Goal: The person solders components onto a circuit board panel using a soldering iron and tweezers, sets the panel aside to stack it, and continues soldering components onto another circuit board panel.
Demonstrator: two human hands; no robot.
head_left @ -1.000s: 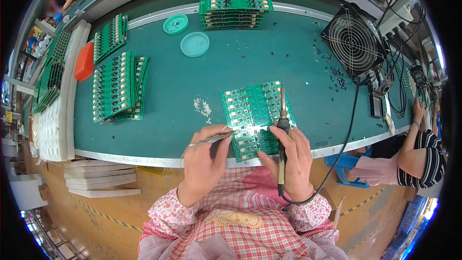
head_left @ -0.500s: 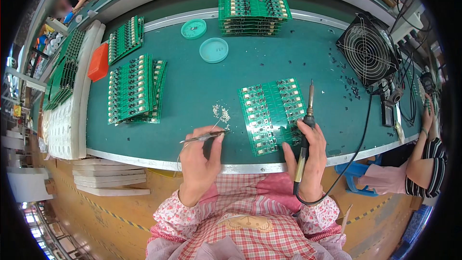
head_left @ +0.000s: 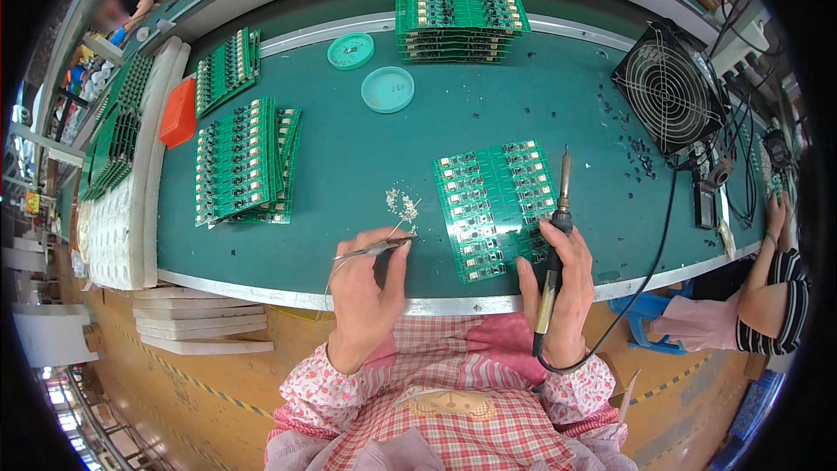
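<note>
My left hand (head_left: 359, 303) is closed around metal tweezers (head_left: 373, 249), their tips just below a small heap of tiny pale parts (head_left: 401, 206). A thin wire (head_left: 400, 225), probably solder, runs up from the same fingers to the heap. In my right hand (head_left: 571, 283) a soldering iron (head_left: 562, 220) points away from me, its tip up and clear of the board. Under it lies a green circuit board panel (head_left: 508, 187) with rows of white and black components. My right thumb is by the panel's near edge; whether it touches is unclear.
Board stacks stand at the left (head_left: 235, 166) and back (head_left: 462, 13). Two turquoise dishes (head_left: 388, 91) and a red box (head_left: 179, 113) sit farther off. A black fan (head_left: 667, 92) is at right, near scattered black bits (head_left: 641, 161). The iron's cord (head_left: 654, 257) crosses the front edge.
My left hand with the tweezers has shifted slightly right. The right hand and soldering iron have barely moved, and the board panel lies where it was.
</note>
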